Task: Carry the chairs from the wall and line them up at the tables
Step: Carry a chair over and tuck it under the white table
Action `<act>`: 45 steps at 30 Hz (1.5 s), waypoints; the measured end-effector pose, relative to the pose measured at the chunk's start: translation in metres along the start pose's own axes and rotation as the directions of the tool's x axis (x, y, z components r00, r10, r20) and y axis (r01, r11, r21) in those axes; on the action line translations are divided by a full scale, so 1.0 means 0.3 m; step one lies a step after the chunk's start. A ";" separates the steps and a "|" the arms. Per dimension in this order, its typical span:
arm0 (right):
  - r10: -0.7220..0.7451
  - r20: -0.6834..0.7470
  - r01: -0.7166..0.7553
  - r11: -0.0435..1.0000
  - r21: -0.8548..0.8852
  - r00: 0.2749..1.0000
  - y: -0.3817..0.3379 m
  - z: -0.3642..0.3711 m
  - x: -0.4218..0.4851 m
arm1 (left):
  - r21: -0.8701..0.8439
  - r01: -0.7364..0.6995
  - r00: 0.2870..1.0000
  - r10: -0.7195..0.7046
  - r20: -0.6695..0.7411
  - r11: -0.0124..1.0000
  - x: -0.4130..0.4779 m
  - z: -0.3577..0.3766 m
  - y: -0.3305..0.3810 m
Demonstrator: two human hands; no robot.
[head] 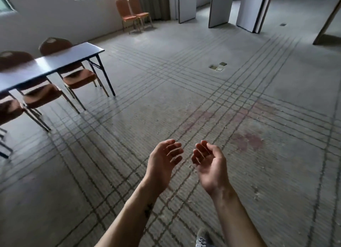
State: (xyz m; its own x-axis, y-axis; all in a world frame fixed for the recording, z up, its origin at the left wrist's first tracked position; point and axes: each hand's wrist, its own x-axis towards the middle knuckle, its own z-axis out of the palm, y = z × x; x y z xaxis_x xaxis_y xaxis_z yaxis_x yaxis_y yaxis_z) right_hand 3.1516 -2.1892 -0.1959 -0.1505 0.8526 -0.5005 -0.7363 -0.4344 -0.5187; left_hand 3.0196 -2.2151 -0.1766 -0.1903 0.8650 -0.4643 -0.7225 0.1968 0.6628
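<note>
Two empty hands, our left hand and right hand, are hovering loosely curled, lower centre. Placed chairs are lining the desk, left. Upper centre, close-set wall chairs are risking toppling if we're lifting one carelessly.

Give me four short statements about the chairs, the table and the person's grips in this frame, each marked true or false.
1. The left grip and right grip, both bare hands, hold nothing. True.
2. Two orange padded chairs with metal legs stand side by side at the white wall. True.
3. The long grey-topped folding table has no chairs at it. False: orange-seated chairs stand tucked under it.
4. The right grip rests on a chair back. False: it is held over the grey lined carpet, fingers relaxed, touching no chair.
</note>
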 end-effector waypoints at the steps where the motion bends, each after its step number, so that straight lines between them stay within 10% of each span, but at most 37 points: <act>1: 0.002 -0.003 -0.002 1.000 -0.018 1.000 -0.026 0.022 0.052 | 0.012 -0.011 1.000 0.011 -0.005 1.000 0.049 0.036 0.020; 45: 0.144 0.274 -0.172 0.981 0.084 0.951 -1.076 1.711 3.314 | -0.232 -0.172 0.985 0.175 -0.008 0.957 3.317 1.164 1.354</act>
State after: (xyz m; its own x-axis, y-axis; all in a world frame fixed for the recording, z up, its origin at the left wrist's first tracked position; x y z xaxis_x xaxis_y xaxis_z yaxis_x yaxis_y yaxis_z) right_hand 2.9012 -1.0523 -0.1701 -0.4298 0.8280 -0.3601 -0.7520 -0.5490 -0.3647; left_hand 2.7689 -1.1131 -0.1641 -0.3187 0.8825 -0.3458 -0.8134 -0.0674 0.5778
